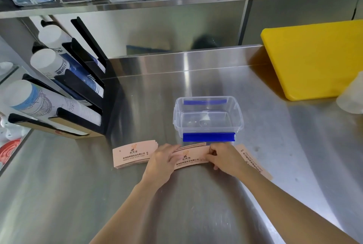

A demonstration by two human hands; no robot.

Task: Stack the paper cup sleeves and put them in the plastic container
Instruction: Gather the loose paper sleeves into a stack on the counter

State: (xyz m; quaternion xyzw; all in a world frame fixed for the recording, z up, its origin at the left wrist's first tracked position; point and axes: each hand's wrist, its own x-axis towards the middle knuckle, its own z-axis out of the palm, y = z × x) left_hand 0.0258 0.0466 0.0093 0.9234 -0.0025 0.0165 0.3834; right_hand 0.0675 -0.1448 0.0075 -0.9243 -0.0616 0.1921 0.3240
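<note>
Item one: a small stack of pink paper cup sleeves (189, 157), flat on the steel tabletop (196, 214) directly in front of you, lying between your two hands and touched by both. Your left hand (162, 162) rests palm down over the stack's left end, fingers extended across the printed face, pressing rather than closed around it. Your right hand (223, 158) meets the stack's right end, with thumb and fingertips pinching that edge. Item two: a second stack of sleeves (132, 155), also flat, just to the left of your left hand and apart from it, printed side up, with several edges fanned at its bottom. Item three: a loose sleeve (253, 162) to the right, lying at an angle and partly covered by your right hand and forearm; you cannot tell whether more than one lies there. Item four: the clear plastic container (208, 116), lidless, with blue clasps on its near and far sides, standing upright just beyond the held stack, its near clasp close to your fingertips; no sleeves show inside it. Item five: a black cup rack (88, 94) at the left, holding slanted columns of paper cups. Item six: a yellow cutting board (318, 59) at the far right, propped at a tilt. Item seven: a shelf (137, 3) above, carrying clear boxes and wooden dishes.
</note>
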